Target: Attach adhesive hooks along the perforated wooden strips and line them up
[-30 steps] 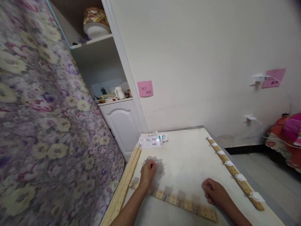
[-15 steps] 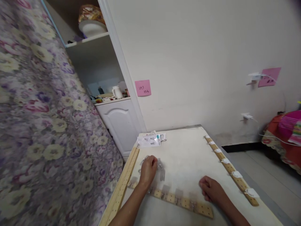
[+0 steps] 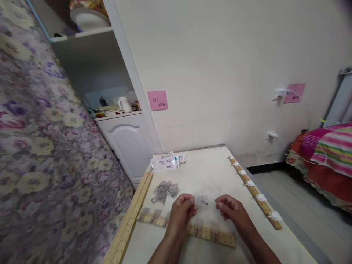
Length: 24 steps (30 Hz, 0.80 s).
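Note:
My left hand (image 3: 183,209) and my right hand (image 3: 230,209) are raised side by side over the white table (image 3: 209,172), both with fingers curled in a pinch. Between them is a small clear adhesive hook (image 3: 202,200) with a metal hook, held by my left fingertips; my right fingertips sit just beside it. Below my hands lies a perforated wooden strip (image 3: 192,231) with several clear hooks stuck on it. A loose pile of clear hooks (image 3: 164,191) lies to the left of my hands.
A second wooden strip (image 3: 254,191) with white hooks runs along the table's right edge, and long wooden strips (image 3: 132,220) line the left edge. Hook packets (image 3: 165,163) lie at the far end. A floral mattress (image 3: 41,146) stands at left; a bed (image 3: 324,161) at right.
My left hand left the hook pile and came toward the middle with one clear hook. My right hand lifted off the table to meet it. The camera view shifted right.

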Motion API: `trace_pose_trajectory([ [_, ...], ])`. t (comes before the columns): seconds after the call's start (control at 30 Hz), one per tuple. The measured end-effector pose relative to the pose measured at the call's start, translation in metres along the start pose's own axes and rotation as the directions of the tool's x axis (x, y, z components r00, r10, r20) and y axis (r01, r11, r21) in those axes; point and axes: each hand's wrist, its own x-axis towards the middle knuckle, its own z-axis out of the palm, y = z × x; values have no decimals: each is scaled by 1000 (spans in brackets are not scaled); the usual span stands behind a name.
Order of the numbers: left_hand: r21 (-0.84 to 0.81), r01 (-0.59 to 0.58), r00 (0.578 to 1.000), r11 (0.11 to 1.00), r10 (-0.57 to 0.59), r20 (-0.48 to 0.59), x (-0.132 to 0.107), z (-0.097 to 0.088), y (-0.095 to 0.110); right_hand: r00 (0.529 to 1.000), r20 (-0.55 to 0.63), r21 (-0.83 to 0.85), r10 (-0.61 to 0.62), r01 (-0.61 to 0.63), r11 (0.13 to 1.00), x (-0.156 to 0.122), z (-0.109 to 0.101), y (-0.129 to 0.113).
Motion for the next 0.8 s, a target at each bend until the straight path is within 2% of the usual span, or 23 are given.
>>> trace_pose_trajectory([
  [0.07,-42,60,997,997,-58,50,-8,8,-5,999,-29,6,-18,18,1000,-3,0,-6],
  [0.13,24,59,994,998,-61,92,-13,14,-7,999,-21,-4,-27,27,1000,-6,-1,-10],
  [0.27,236,-85,981,968,40,189,-19,22,-4,993,115,-30,10,-7,1000,-12,-1,-15],
  [0.4,272,-143,961,952,68,267,-26,31,-1,978,204,-42,50,-42,998,-17,-1,-18],
  [0.5,275,-164,958,947,87,273,-30,37,1,976,214,-47,44,-35,998,-22,-6,-19],
  [0.63,264,-198,969,944,148,199,-38,39,-3,966,249,-34,72,-65,997,-26,-24,-17],
  [0.7,201,-130,978,971,92,187,-47,39,-15,967,231,-46,103,-94,994,-27,-34,-11],
  [0.77,133,39,976,990,-66,209,-58,40,-38,968,204,-77,147,-134,988,-27,-42,-1],
  [0.8,113,153,954,982,-177,244,-64,42,-51,966,197,-93,169,-154,984,-28,-45,5],
])
